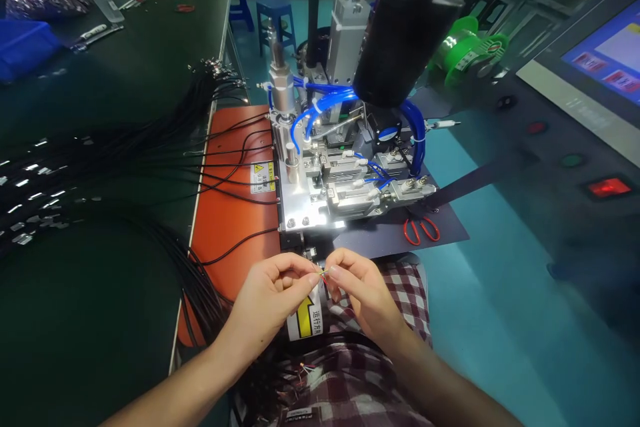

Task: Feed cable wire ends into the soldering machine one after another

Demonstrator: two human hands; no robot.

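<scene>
Thin coloured wires [323,273], yellow-green and red, stretch between my fingertips in front of the machine. My left hand [277,287] pinches them between thumb and forefinger. Close against it on the right, my right hand [361,287] pinches the same small wires from the other side. Below the hands, a white label with a yellow arrow [305,319] is partly covered. More black cables with bared coloured ends [307,367] lie on the checked cloth over my lap.
Ahead stands a metal machine [350,180] with blue tubes. Black cables [170,240] run across the dark table and the orange board [235,213]. Red-handled scissors [421,231] lie right of the machine. A control panel [575,127] and a green spool [460,50] are at the right.
</scene>
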